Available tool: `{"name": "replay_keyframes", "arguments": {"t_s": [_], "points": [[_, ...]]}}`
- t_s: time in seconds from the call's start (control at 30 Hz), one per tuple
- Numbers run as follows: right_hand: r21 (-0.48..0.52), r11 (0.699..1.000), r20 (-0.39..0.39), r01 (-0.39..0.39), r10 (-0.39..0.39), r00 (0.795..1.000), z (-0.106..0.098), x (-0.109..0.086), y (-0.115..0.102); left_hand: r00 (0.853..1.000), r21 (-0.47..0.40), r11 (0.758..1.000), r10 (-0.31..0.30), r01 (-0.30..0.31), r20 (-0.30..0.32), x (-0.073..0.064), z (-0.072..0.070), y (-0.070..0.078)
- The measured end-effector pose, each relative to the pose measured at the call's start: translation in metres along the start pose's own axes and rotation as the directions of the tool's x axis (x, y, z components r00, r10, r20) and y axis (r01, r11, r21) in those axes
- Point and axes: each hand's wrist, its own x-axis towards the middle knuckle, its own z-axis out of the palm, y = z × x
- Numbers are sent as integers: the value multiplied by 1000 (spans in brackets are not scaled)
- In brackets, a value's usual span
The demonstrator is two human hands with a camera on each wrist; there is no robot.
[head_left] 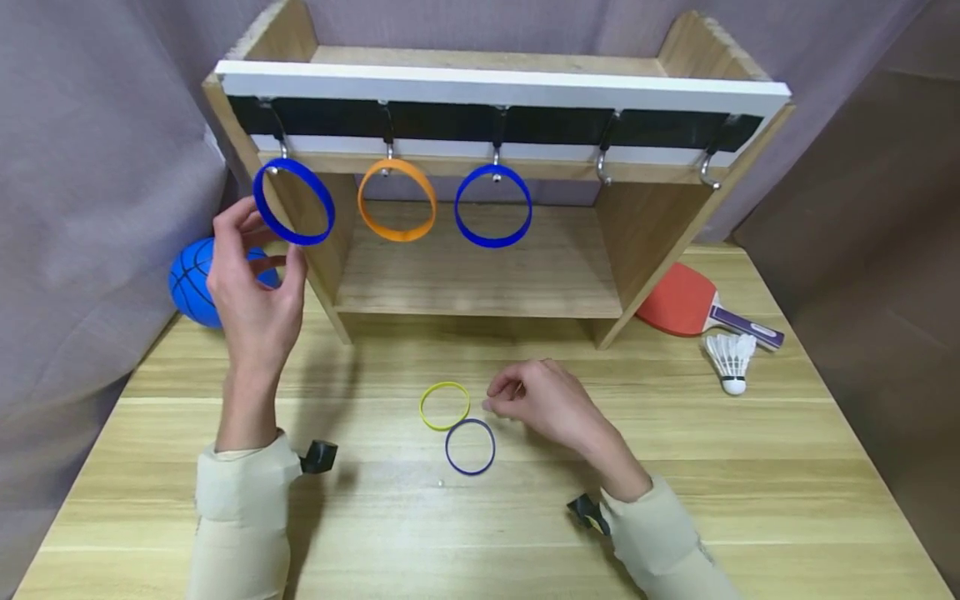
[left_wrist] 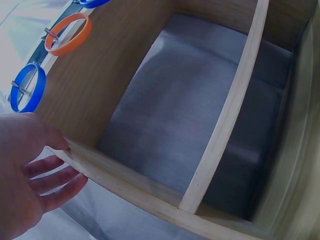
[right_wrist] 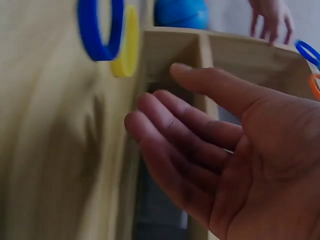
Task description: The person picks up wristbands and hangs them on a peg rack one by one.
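Observation:
My left hand (head_left: 258,287) is raised beside the shelf's left side, just under a blue wristband-like ring (head_left: 327,200) on the leftmost hook. In the left wrist view, that ring (left_wrist: 35,102) hangs on its hook, and the left fingers (left_wrist: 55,177) are spread loosely by the wooden side edge, gripping nothing. An orange ring (head_left: 397,236) and another blue ring (head_left: 495,242) hang on the following hooks. Low over the table, my right hand (head_left: 551,404) holds nothing, its fingers slightly bent. Left of it lie a yellow ring (head_left: 427,417) and a dark blue ring (head_left: 491,462).
The wooden shelf (head_left: 480,283) carries a hook rail (head_left: 442,121), with two bare hooks at its right end. A blue ball (head_left: 197,283) sits left of the shelf. On the right lie a red table tennis bat (head_left: 678,300) and a shuttlecock (head_left: 731,362).

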Motion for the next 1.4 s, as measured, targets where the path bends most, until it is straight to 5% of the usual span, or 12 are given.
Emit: {"name": "replay_keyframes", "arguments": {"t_s": [0.13,0.27,0.53,0.9,1.1,1.4], "points": [[-113,993,42,-23,28,999,13,3,1,999,-5,999,-32,32,-16,0,-3,2],[-132,991,84,-9,21,996,20,4,2,1000,15,1000,2,-2,-5,0,-5,3],[-162,985,91,66,-51,995,24,5,4,999,-3,1000,-29,29,-14,0,-4,4],[-149,989,75,14,-3,997,-3,-1,15,1000,5,1000,-22,22,-6,-1,-2,3],[-101,995,99,-7,17,995,-14,-2,22,999,1,999,-37,37,-10,-1,-2,4],[141,987,158,71,-93,983,-22,-6,17,999,-3,999,-40,40,-8,-1,-1,4]]}}
